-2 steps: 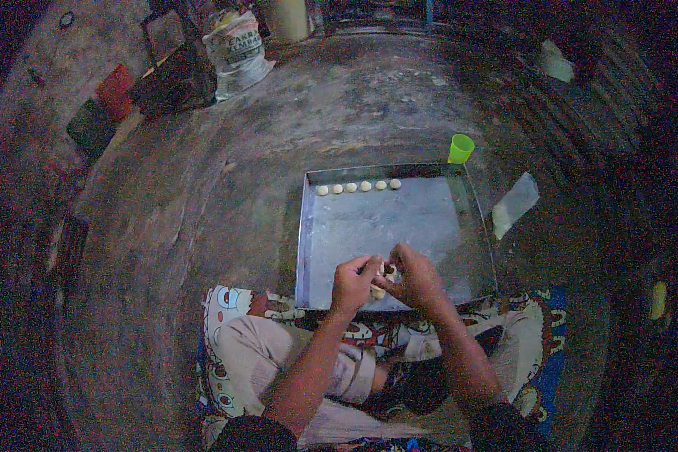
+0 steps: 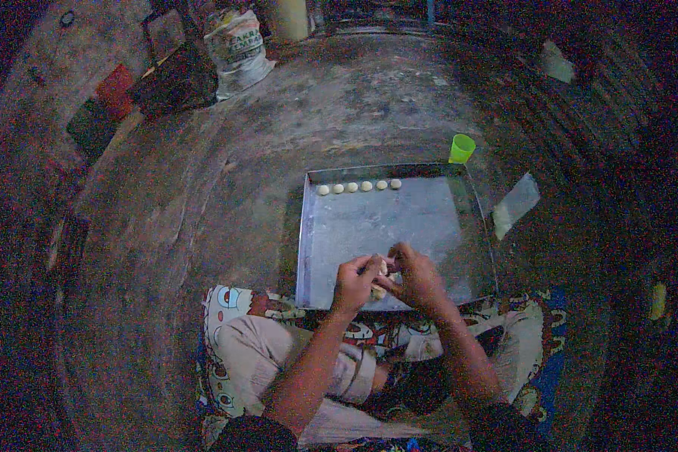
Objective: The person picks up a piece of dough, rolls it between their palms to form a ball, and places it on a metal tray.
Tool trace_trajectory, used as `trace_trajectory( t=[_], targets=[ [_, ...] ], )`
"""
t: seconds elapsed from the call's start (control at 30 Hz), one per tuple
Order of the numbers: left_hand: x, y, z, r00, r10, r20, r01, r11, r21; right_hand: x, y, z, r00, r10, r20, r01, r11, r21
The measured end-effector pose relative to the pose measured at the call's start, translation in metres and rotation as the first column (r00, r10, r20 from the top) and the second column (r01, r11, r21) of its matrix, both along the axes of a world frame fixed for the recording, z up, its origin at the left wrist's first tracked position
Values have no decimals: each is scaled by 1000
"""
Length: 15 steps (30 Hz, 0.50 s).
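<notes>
Over the near part of a shallow metal tray (image 2: pixel 354 226), my two hands meet around a small pale lump of dough (image 2: pixel 384 267). My left hand (image 2: pixel 352 285) has its thumb and fingers closed on the lump. From the other side, my right hand (image 2: pixel 418 279) curls its thumb and fingers against it. More pale dough (image 2: pixel 377 291) shows just below the hands, partly hidden by them; whether it rests on the tray I cannot tell. Along the tray's far left side, several small round dough balls (image 2: pixel 352 187) lie in a row.
A green cup (image 2: pixel 462 148) stands behind the tray's far right corner. To the right lies a clear plastic bag (image 2: pixel 515 206) on the worn floor. A white sack (image 2: pixel 239 54) and a red object (image 2: pixel 116 91) are at the far left. A patterned mat (image 2: pixel 230 306) lies under my crossed legs.
My right fingertips have shifted slightly, closing the dark gap seen between the hands. The tray and the row of dough balls look the same.
</notes>
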<state>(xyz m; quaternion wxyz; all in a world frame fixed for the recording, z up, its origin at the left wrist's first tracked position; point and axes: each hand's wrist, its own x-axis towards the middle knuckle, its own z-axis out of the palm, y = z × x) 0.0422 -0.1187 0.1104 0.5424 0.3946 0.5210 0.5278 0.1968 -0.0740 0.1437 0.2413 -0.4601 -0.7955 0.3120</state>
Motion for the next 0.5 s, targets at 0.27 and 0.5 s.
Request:
trace_trajectory(
  t=[0.27, 0.5],
  targets=[
    [-8, -8, 3, 880, -205, 428, 197, 978, 62, -4, 3, -2, 996, 90, 8, -89, 994, -56],
    [-4, -7, 2, 910, -241, 337, 224, 971, 89, 0, -3, -1, 989, 74, 127, -91, 987, 135]
  ],
)
